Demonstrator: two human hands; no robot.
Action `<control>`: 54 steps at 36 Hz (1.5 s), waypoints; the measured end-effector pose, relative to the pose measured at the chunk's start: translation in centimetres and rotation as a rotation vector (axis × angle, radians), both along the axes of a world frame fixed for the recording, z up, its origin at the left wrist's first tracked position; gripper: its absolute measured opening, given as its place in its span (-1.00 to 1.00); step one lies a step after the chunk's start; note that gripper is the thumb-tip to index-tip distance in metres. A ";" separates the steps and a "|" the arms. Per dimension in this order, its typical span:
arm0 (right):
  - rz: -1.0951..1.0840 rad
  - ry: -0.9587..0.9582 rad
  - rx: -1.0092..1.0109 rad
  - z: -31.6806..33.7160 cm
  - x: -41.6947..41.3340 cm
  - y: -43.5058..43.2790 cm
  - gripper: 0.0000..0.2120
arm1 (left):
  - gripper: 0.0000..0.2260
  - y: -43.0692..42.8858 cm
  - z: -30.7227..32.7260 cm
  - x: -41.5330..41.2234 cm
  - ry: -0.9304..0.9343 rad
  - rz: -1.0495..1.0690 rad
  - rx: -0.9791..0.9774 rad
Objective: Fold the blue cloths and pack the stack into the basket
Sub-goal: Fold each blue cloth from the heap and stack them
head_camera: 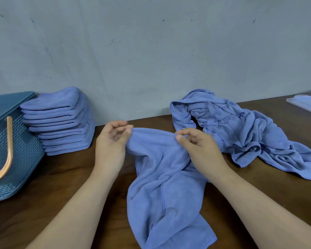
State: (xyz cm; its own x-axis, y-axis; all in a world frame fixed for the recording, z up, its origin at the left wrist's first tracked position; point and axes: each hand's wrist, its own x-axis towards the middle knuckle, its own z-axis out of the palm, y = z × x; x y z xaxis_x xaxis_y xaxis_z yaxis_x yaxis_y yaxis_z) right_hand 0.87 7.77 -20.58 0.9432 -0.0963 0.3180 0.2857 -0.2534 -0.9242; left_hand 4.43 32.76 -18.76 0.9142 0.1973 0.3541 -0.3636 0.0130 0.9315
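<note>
Now both hands pinch one blue cloth's far edge — left hand (113,139), right hand (196,144).
Head view: the crumpled cloth (162,186) trails toward the person, long axis running near-to-far; folded stack (59,123) and basket (11,141) lie left — nearer the left hand.

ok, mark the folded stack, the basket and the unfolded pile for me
folded stack (61,126): head view, side of the layers.
basket (25,153): head view, perforated side wall.
unfolded pile (241,130): head view, crumpled middle.
</note>
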 end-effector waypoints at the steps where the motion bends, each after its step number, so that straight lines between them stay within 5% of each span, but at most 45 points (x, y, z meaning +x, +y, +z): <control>1: 0.007 -0.001 -0.015 0.0 0.0 0.1 -0.91 | -0.86 0.1 0.0 0.1 0.011 0.003 0.015; 4: -0.028 -0.020 -0.019 -0.1 0.0 0.1 -0.85 | -0.80 0.4 -0.4 0.3 0.160 -0.082 0.118; 9: -0.201 -0.059 -0.006 0.4 0.1 -1.2 -0.81 | -0.58 2.5 -0.3 0.2 0.429 -0.485 0.570; 12: -0.254 -0.037 -0.009 0.6 0.5 -2.0 -0.80 | -0.52 3.1 0.3 0.0 0.369 -0.601 0.805; 15: -0.266 -0.019 -0.022 0.5 0.7 -2.2 -0.78 | -0.75 3.1 0.7 -0.2 0.272 -0.522 1.061; 21: -0.298 -0.044 -0.065 0.1 1.1 -2.8 -0.82 | -0.52 4.4 2.2 -0.1 0.314 -0.369 0.867; 25: -0.254 -0.082 -0.045 -0.1 1.3 -2.6 -0.84 | -0.69 4.7 2.3 1.0 0.183 0.009 0.562; 28: -0.099 -0.046 -0.217 -0.8 1.2 -2.0 -0.69 | -0.78 4.8 0.8 1.7 0.165 0.220 0.818; 30: -0.028 0.020 -0.430 -1.6 1.0 -1.8 -0.62 | -0.68 4.7 -0.2 1.7 0.195 0.235 1.017; 33: -0.013 0.081 -0.694 -2.3 1.0 -1.8 -0.57 | -0.83 3.7 0.0 1.1 0.188 0.178 1.114; 36: 0.026 0.097 -0.757 -1.6 0.6 -1.4 -0.52 | -0.93 2.4 0.4 0.6 0.282 0.036 1.114; 40: 0.116 0.112 -0.871 -1.0 -0.2 -1.2 -0.51 | -0.64 1.4 0.0 -0.1 0.453 -0.155 1.381; 44: 0.152 0.100 -0.753 0.5 -1.2 -0.8 -0.67 | -0.79 2.4 1.8 -0.1 0.481 -0.229 1.355; 48: 0.124 0.093 -0.619 1.1 -1.8 0.0 -0.83 | -0.85 3.6 2.4 0.3 0.460 -0.070 1.264; 54: -0.058 0.162 -0.894 0.2 -1.0 0.0 -0.72 | -0.76 5.4 2.2 0.6 0.625 -0.129 1.457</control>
